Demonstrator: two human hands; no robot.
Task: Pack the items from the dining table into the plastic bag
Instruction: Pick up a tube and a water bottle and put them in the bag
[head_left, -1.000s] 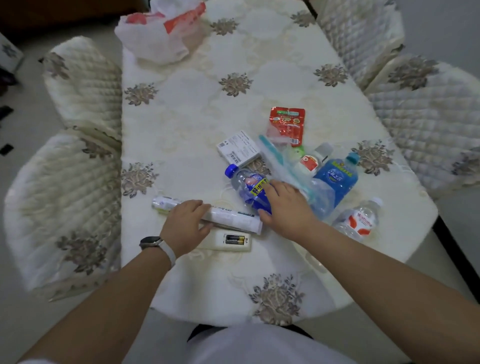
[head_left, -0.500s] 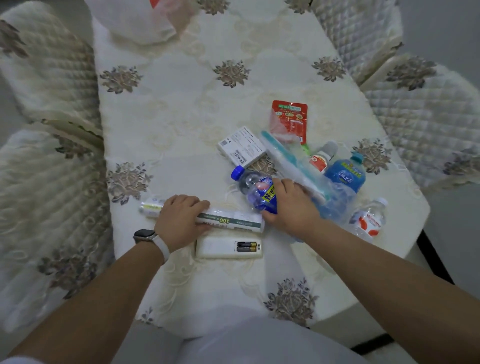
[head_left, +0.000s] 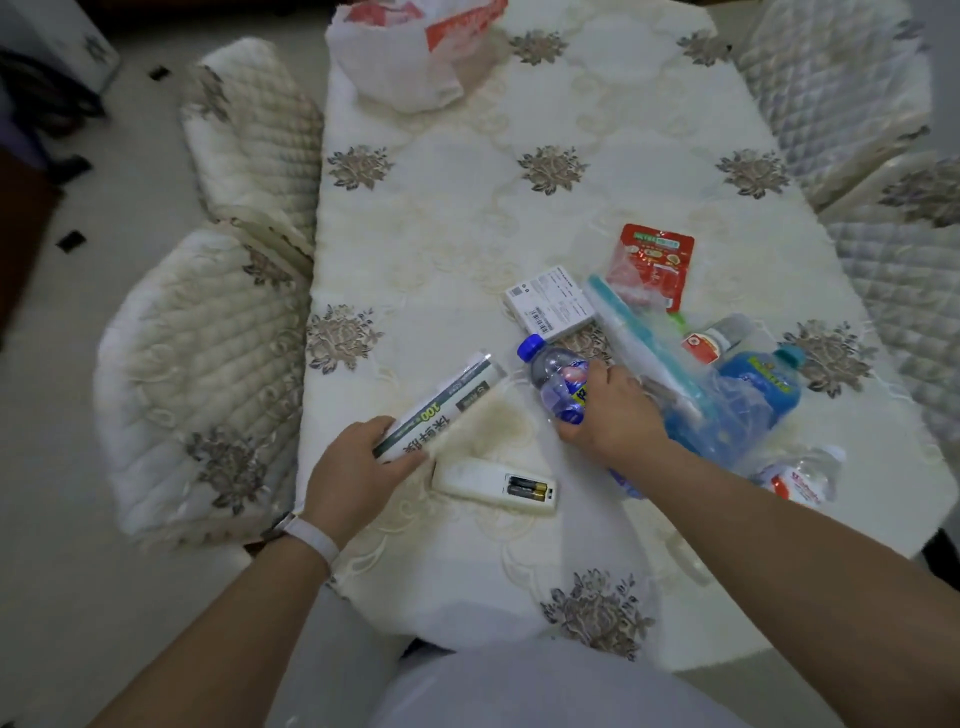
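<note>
Nearest the person: white remote control with its battery cover off (head_left: 493, 486), two cells showing, flat on the cream embroidered tablecloth (head_left: 441, 218), untouched. Just beyond it, the left hand (head_left: 358, 467) is wrapped round the near end of a long white roll pack with green print (head_left: 444, 408), held slanted with its far end toward table centre. It looks lifted off the cloth, not certain. Right hand (head_left: 610, 415) has fingers curled round a small clear water bottle with blue cap and blue label (head_left: 553, 371), which lies on its side. Beside that: clear zip pouch with teal seal strip (head_left: 649, 353) draped over a blue liquid bottle (head_left: 758, 392), small clear bottle with red label (head_left: 800, 478) near the right edge, small white bottle with red label (head_left: 709, 343), white carton with barcode (head_left: 550, 306), red snack sachet (head_left: 652, 265). Target, the white plastic carrier bag with red print (head_left: 410, 62), sits crumpled at the far end, well apart from everything. My read: pick-up step, two items in grasp, none of this lot packed. Next move is a long carry to the far end, and the bag mouth likely needs holding open. Both hands are full, so one item probably goes in or down first.
</note>
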